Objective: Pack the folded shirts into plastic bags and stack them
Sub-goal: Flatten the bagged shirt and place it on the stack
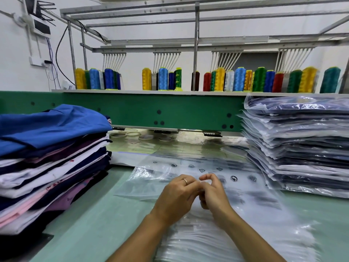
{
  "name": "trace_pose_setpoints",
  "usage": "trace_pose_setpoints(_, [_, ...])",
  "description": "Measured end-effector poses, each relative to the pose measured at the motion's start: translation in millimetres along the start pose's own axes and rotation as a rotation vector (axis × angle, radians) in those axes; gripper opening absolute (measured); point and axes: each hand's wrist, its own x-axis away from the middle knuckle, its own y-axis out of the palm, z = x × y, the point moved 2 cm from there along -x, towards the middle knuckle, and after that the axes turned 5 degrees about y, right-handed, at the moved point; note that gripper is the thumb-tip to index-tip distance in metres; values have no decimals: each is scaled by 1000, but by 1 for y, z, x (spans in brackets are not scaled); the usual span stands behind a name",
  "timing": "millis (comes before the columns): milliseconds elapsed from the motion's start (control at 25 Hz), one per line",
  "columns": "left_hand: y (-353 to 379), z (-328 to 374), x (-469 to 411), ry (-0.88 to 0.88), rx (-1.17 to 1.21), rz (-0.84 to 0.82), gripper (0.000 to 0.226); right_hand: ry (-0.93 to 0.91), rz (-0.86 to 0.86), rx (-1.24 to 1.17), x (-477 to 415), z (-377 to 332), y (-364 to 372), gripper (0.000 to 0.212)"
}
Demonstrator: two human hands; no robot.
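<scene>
Both hands meet in the middle of the green counter (pixel 94 224). The left hand (pixel 177 195) and right hand (pixel 213 193) have curled fingers, and both pinch the edge of a clear bag (pixel 151 178) that lies flat on the counter. The folded shirts (pixel 52 148) sit in a pile on the left. The packed stack (pixel 302 148) is on the right, well apart. Bright spools (pixel 219 80) stand on a shelf behind.

One wide-angle view, worn at the person's head, faces forward and down over the tabletop (pixel 90 220). It sits close: the left hand (pixel 177 197) and right hand (pixel 214 195) meet low at centre (straight lines bow toward the frame's edges), while the far wall (pixel 17 72) fills the top.
</scene>
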Motion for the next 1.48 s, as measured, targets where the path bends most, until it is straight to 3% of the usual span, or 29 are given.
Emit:
trace_pose_setpoints(160, [-4, -10, 3, -40, 5, -75, 6, 11, 60, -21, -3, -2, -7, 17])
trace_pose_setpoints(400, [-24, -50, 26, -344, -39, -152, 12, 4, 223, -71, -13, -5, -53, 12])
trace_pose_setpoints(600, [-42, -72, 44, -622, -84, -116, 17, -1, 343, -76, -23, 4, -74, 9])
trace_pose_setpoints(880, [-59, -81, 51, -781, -231, -42, 21, -10, 507, -76, -35, 14, -93, 11])
trace_pose_setpoints(1040, [-57, -78, 51, -693, -284, -78, 17, -16, 479, -102, -31, 14, -92, 4])
trace_pose_setpoints(1120, [-52, -76, 49, -639, -224, -158, 34, -20, 425, -108, -29, 12, -89, 5])
trace_pose_setpoints(1240, [-45, -72, 46, -640, -102, -220, 2, -65, 350, -31, -26, 11, -82, 7])
trace_pose_setpoints(1400, [-39, -70, 47, -625, 42, -265, 2, -91, 309, 9, -25, 15, -78, 8])
trace_pose_setpoints(1480, [-37, -66, 47, -606, 79, -303, 19, -71, 298, -70, -27, 15, -79, 11])
